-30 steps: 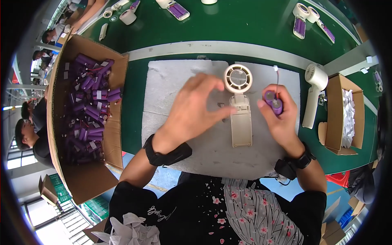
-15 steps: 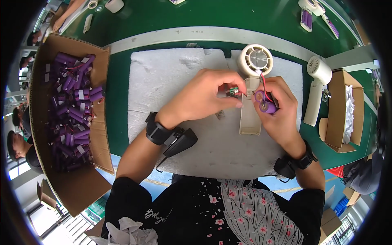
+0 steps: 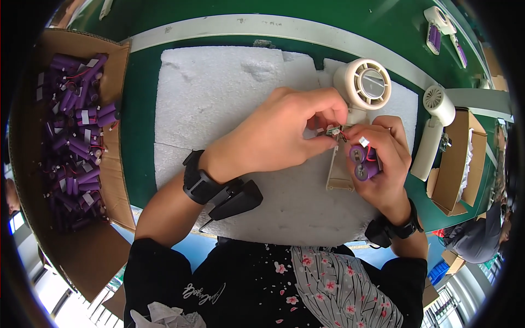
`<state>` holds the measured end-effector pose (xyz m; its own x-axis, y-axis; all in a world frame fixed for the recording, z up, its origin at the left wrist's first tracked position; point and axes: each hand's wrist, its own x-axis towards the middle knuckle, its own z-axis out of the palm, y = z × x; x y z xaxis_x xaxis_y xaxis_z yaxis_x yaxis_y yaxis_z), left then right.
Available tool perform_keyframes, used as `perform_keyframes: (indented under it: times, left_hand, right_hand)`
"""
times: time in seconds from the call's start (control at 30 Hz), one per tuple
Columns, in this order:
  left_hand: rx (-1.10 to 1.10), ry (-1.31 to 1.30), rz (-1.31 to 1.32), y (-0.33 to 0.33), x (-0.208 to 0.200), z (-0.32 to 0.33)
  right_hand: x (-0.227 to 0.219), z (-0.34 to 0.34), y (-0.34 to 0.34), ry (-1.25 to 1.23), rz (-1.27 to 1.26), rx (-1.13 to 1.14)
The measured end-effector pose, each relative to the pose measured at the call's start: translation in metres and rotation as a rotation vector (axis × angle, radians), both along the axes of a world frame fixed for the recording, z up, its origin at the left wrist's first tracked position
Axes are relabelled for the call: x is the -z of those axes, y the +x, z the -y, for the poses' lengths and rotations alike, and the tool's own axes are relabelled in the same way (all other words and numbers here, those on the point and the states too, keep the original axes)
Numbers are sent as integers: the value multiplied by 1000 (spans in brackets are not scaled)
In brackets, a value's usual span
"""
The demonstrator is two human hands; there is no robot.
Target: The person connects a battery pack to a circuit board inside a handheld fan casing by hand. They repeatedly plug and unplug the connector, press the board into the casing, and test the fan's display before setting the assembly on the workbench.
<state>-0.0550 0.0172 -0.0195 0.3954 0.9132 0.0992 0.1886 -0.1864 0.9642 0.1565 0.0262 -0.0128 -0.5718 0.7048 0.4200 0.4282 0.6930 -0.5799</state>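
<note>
Between the thumb and fingertips of my left hand (image 3: 284,128) is a small green circuit board (image 3: 333,131). My right hand (image 3: 383,158) wraps round a pair of purple battery cells (image 3: 363,164) with their round ends facing up. Red and dark wires run near the right fingertips, close to the board, and a white tag or plug (image 3: 364,141) shows by the cells. Under both hands lies a cream handheld fan (image 3: 367,85), its round grille at the far end. Its handle is opened to a shallow shell (image 3: 340,175), partly hidden by my fingers.
A white foam pad (image 3: 219,98) lies beneath the work on a green table (image 3: 139,131). At left stands a large cardboard box (image 3: 115,136) full of purple battery packs. To the right are another cream fan (image 3: 432,131) and a smaller cardboard box (image 3: 474,164) with white pieces.
The view has shifted a little. My right fingertips have moved in beside the board and wires, so both hands are closer together. The fan head appears turned slightly more to the right.
</note>
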Motion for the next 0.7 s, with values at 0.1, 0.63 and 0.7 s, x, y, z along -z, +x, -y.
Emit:
perform_keyframes:
  times: [0.1, 0.63, 0.7]
  left_hand:
    - [10, -25, -7, 1, 1, 0]
    - [-8, 307, -29, -2, 11, -3]
    - [-40, 358, -5, 0, 11, -3]
  right_hand:
    - [4, 2, 1, -3, 9, 12]
    - [3, 0, -1, -43, 37, 13]
    - [3, 2, 0, -50, 44, 30]
